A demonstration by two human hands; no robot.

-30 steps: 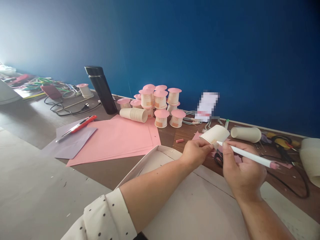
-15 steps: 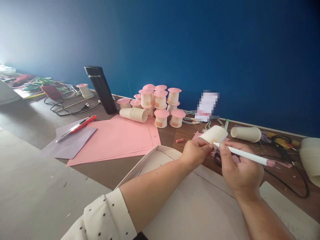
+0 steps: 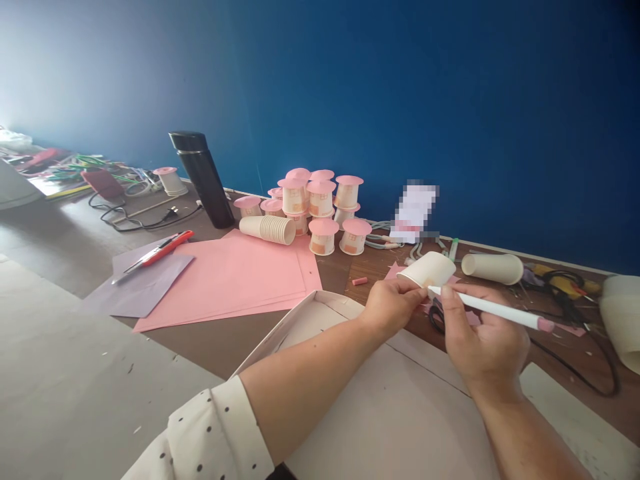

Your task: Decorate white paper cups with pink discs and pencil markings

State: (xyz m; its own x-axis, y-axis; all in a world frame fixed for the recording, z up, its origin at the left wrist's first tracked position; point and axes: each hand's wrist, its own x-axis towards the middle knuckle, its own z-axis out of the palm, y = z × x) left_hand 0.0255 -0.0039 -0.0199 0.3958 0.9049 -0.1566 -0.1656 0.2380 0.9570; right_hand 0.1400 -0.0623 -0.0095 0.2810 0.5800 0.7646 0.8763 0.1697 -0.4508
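Note:
My left hand (image 3: 393, 305) grips a white paper cup (image 3: 431, 267) by its lower side; the cup lies tilted, its rim toward the left. Between the thumb and fingers of my right hand (image 3: 483, 333) is a white marker (image 3: 500, 312) with a pink end. Its tip meets the cup's side, where a patch of orange-brown colour shows beside my left fingertips. Pink paper scraps (image 3: 395, 271) and part of a pair of black-handled scissors (image 3: 437, 319) lie beneath and behind my hands.
Paper cups with pink roofs (image 3: 324, 233) stand stacked by the wall. Nested cups (image 3: 267, 229) lie on pink paper sheets (image 3: 240, 273). A red utility knife (image 3: 163, 252) rests on purple paper (image 3: 150, 293). A black flask (image 3: 203, 180), a loose cup (image 3: 493, 267) and a shallow cardboard lid (image 3: 390, 413) are close by.
My right hand and the marker have shifted very slightly to the right. The cup has turned or moved only a little in my left hand.

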